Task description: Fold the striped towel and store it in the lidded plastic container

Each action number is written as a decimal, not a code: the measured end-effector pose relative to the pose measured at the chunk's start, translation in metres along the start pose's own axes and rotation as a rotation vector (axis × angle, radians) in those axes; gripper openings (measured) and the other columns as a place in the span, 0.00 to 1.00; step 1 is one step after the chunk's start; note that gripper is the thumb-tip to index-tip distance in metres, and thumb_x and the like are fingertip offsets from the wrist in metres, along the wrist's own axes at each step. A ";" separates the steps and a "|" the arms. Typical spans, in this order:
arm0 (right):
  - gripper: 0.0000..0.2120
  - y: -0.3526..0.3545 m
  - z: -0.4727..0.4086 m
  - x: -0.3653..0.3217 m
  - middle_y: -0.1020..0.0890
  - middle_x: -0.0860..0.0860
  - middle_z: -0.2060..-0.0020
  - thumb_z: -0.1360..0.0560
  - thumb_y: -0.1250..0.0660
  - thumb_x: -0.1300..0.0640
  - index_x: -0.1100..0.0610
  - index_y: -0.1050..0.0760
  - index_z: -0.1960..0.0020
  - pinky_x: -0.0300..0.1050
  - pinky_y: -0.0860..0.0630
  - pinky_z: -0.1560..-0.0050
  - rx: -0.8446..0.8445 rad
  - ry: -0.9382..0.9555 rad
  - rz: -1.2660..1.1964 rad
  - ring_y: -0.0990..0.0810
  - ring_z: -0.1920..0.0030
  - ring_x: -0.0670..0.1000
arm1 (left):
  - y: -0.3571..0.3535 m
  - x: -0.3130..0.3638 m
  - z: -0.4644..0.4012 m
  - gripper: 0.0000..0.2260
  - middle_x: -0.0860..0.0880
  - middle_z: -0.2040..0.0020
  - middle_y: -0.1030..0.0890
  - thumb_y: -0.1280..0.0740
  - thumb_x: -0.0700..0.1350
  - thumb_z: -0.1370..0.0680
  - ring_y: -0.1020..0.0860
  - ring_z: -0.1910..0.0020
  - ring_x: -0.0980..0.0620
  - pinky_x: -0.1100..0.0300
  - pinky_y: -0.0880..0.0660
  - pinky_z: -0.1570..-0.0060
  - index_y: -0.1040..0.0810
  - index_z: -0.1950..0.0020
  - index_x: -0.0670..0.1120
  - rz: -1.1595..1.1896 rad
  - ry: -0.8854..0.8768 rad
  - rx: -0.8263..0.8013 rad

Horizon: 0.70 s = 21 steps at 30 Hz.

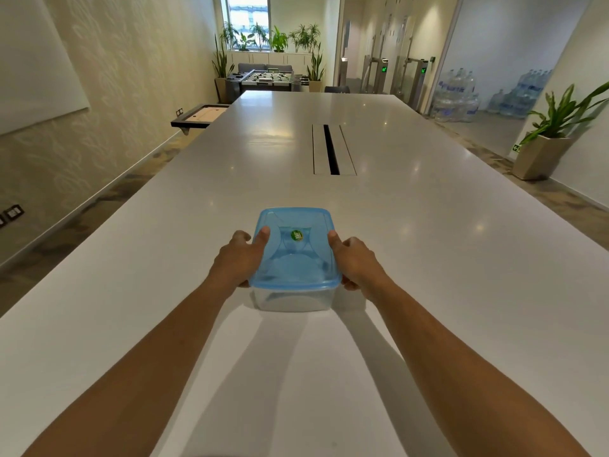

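Observation:
A clear plastic container (291, 300) with a translucent blue lid (293, 258) stands on the white table (428, 258) in front of me. A small green round sticker marks the lid's middle. My left hand (242, 258) grips the container's left side, thumb resting on the lid. My right hand (354, 260) grips the right side the same way, thumb on the lid's edge. The lid sits on the container. Through the blue lid and clear wall I cannot tell what is inside. No striped towel shows anywhere on the table.
A cable slot (331, 150) with a dark gap lies in the table's middle, beyond the container. A potted plant (553, 140) stands right of the table, water bottles (461, 100) behind glass. A foosball table (267, 77) and plants stand at the far end.

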State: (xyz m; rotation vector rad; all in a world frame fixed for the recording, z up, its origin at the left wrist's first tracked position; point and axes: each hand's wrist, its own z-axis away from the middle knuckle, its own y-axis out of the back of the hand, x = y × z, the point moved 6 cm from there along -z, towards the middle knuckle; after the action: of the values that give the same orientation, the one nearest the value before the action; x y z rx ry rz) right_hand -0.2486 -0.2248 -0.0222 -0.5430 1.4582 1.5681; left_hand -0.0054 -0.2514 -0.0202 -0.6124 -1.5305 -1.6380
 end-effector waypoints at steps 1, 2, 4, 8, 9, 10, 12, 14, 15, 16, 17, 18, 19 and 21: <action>0.29 -0.005 0.007 0.001 0.20 0.56 0.53 0.24 0.48 0.32 0.58 0.28 0.46 0.46 0.23 0.69 0.010 0.004 -0.009 0.21 0.64 0.56 | -0.001 -0.002 0.009 0.32 0.45 0.48 0.23 0.45 0.71 0.27 0.21 0.56 0.45 0.54 0.20 0.66 0.31 0.35 0.48 -0.043 0.002 0.032; 0.29 -0.008 0.012 0.000 0.20 0.57 0.52 0.24 0.48 0.33 0.58 0.28 0.45 0.50 0.21 0.63 0.035 0.015 0.002 0.20 0.60 0.57 | -0.001 -0.002 0.015 0.31 0.45 0.50 0.23 0.45 0.70 0.27 0.21 0.59 0.46 0.51 0.19 0.61 0.31 0.35 0.48 -0.089 -0.003 0.076; 0.30 -0.009 0.019 -0.001 0.20 0.58 0.49 0.22 0.49 0.34 0.59 0.27 0.42 0.57 0.21 0.50 0.118 0.042 0.048 0.20 0.50 0.61 | -0.003 0.000 0.026 0.28 0.45 0.53 0.23 0.46 0.68 0.25 0.21 0.60 0.44 0.48 0.21 0.52 0.30 0.38 0.47 -0.176 -0.036 0.153; 0.26 -0.007 0.027 -0.008 0.20 0.61 0.46 0.20 0.48 0.39 0.61 0.26 0.43 0.52 0.28 0.51 0.206 0.084 0.071 0.22 0.46 0.63 | -0.002 0.001 0.041 0.22 0.38 0.43 0.20 0.45 0.59 0.20 0.24 0.44 0.35 0.51 0.33 0.52 0.26 0.38 0.44 -0.100 -0.090 0.257; 0.26 -0.006 0.029 -0.009 0.20 0.61 0.46 0.20 0.47 0.40 0.61 0.26 0.43 0.52 0.28 0.51 0.211 0.087 0.055 0.22 0.46 0.63 | -0.001 0.003 0.042 0.20 0.37 0.43 0.20 0.45 0.57 0.19 0.24 0.44 0.35 0.51 0.32 0.51 0.25 0.39 0.44 -0.053 -0.099 0.259; 0.25 -0.005 0.029 -0.009 0.20 0.61 0.47 0.20 0.46 0.40 0.62 0.26 0.44 0.53 0.27 0.50 0.218 0.089 0.036 0.22 0.46 0.63 | 0.000 0.005 0.043 0.19 0.37 0.45 0.19 0.44 0.55 0.19 0.24 0.45 0.35 0.50 0.31 0.51 0.24 0.41 0.43 -0.007 -0.116 0.251; 0.24 -0.006 0.030 -0.008 0.20 0.61 0.48 0.20 0.44 0.41 0.62 0.27 0.45 0.54 0.26 0.50 0.222 0.084 0.007 0.21 0.47 0.63 | 0.000 0.007 0.044 0.18 0.37 0.49 0.19 0.44 0.53 0.18 0.23 0.49 0.36 0.47 0.27 0.51 0.22 0.47 0.41 0.065 -0.144 0.234; 0.23 -0.006 0.030 -0.008 0.20 0.61 0.49 0.21 0.43 0.41 0.61 0.27 0.47 0.54 0.26 0.52 0.229 0.080 -0.012 0.21 0.48 0.62 | 0.001 0.007 0.044 0.17 0.38 0.53 0.19 0.43 0.52 0.18 0.22 0.51 0.35 0.46 0.25 0.53 0.22 0.49 0.40 0.107 -0.135 0.227; 0.22 -0.006 0.032 -0.007 0.19 0.60 0.49 0.21 0.42 0.41 0.61 0.27 0.49 0.53 0.27 0.54 0.237 0.081 -0.021 0.21 0.49 0.62 | 0.000 0.006 0.045 0.17 0.38 0.54 0.20 0.43 0.52 0.18 0.22 0.51 0.35 0.46 0.25 0.54 0.22 0.50 0.40 0.121 -0.125 0.225; 0.21 -0.005 0.034 -0.007 0.19 0.60 0.50 0.21 0.42 0.41 0.60 0.27 0.50 0.51 0.28 0.55 0.249 0.090 -0.035 0.21 0.49 0.62 | 0.001 0.006 0.047 0.17 0.38 0.54 0.20 0.43 0.52 0.18 0.22 0.51 0.35 0.46 0.25 0.53 0.22 0.51 0.40 0.137 -0.120 0.227; 0.21 -0.003 0.037 -0.007 0.19 0.60 0.51 0.21 0.42 0.41 0.60 0.27 0.51 0.50 0.30 0.56 0.260 0.094 -0.038 0.21 0.50 0.62 | 0.001 0.006 0.048 0.17 0.38 0.53 0.20 0.43 0.52 0.19 0.22 0.51 0.35 0.46 0.25 0.53 0.22 0.53 0.41 0.143 -0.107 0.230; 0.20 -0.003 0.038 -0.008 0.19 0.60 0.51 0.20 0.43 0.42 0.59 0.27 0.52 0.49 0.30 0.56 0.272 0.097 -0.036 0.21 0.50 0.62 | 0.002 0.006 0.049 0.18 0.37 0.53 0.19 0.44 0.53 0.19 0.22 0.50 0.35 0.45 0.25 0.51 0.22 0.55 0.41 0.141 -0.089 0.239; 0.20 -0.002 0.042 -0.009 0.19 0.60 0.50 0.20 0.45 0.42 0.58 0.27 0.52 0.49 0.30 0.56 0.273 0.089 -0.025 0.21 0.50 0.61 | 0.003 0.007 0.052 0.19 0.37 0.51 0.19 0.44 0.55 0.19 0.22 0.49 0.35 0.45 0.25 0.49 0.22 0.55 0.42 0.118 -0.064 0.243; 0.25 0.000 0.049 -0.012 0.19 0.59 0.49 0.19 0.50 0.39 0.58 0.25 0.48 0.52 0.25 0.52 0.239 0.067 -0.012 0.20 0.49 0.61 | 0.004 0.009 0.058 0.26 0.38 0.45 0.19 0.46 0.62 0.21 0.23 0.46 0.36 0.44 0.24 0.45 0.22 0.46 0.42 0.062 -0.020 0.216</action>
State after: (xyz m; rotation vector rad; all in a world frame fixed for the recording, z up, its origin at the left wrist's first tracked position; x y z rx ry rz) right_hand -0.2306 -0.1822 -0.0020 -0.4665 1.6629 1.3538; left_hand -0.0168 -0.1962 -0.0020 -0.5537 -1.6593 -1.4007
